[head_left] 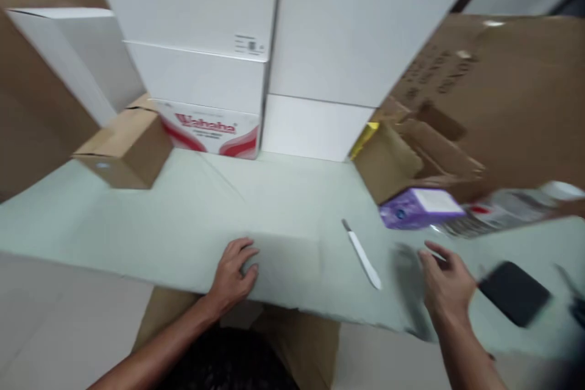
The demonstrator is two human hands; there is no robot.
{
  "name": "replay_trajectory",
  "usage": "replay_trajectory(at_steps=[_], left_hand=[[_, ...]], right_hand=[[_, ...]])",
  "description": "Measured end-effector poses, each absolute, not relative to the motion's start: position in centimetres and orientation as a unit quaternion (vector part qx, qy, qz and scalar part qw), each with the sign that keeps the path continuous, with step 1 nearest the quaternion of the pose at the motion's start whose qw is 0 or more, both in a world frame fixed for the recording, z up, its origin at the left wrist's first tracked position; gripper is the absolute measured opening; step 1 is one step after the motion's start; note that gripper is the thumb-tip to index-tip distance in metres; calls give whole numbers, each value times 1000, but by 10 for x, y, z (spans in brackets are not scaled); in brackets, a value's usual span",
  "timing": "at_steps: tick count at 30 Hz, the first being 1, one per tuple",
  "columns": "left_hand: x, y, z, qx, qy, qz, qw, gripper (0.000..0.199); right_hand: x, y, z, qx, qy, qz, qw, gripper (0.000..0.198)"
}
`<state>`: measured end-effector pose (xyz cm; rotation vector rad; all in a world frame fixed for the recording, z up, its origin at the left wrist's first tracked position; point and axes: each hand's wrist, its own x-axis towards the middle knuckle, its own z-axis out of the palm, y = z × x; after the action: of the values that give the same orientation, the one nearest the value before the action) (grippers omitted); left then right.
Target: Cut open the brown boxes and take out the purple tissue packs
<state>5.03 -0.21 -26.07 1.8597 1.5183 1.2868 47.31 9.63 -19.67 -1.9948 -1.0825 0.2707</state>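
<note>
My left hand (234, 274) rests near the front edge of the pale green table (219, 195), fingers apart and holding nothing. Beside its fingertips lies a faint, thin pale rectangle (290, 259), hard to tell from the tabletop. A white-handled scalpel (363, 256) lies between my hands, its metal tip pointing away from me. On the right, my right hand (448, 283) appears raised over the table, with a shadow to its left. Its fingers are loosely bent, thumb and forefinger apart, and I see nothing in them. A black flat rounded object (516, 292) is just right of it.
White boxes (324, 42) and a Wahaba-labelled panel (214, 128) stand along the back. A closed brown carton (128, 146) sits at left. To the right are an open carton (393, 158), a purple box (418, 207), a clear bottle (503, 213) and a blurred dark tool (576, 308).
</note>
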Motion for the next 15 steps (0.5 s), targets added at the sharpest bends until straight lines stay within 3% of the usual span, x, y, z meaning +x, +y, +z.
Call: replay_trajectory(at_steps=[3,5,8,11,15], left_hand=[[48,-1,-258,661,560,461,193,33],[29,5,-252,651,575,468,164,35],[-36,20,-226,598,636,485,41,46],[-125,43,-189,477,741,467,-76,79],[-209,81,-151,359,821,435,-88,118]], right_hand=[[419,73,-216,-720,-551,117,404,41],[385,64,-226,-669,-653,97,341,42],[355,62,-233,-659,-703,5,268,52],[359,69,-238,-692,-670,-42,268,73],[384,77,-250,-740,-619,-38,262,91]])
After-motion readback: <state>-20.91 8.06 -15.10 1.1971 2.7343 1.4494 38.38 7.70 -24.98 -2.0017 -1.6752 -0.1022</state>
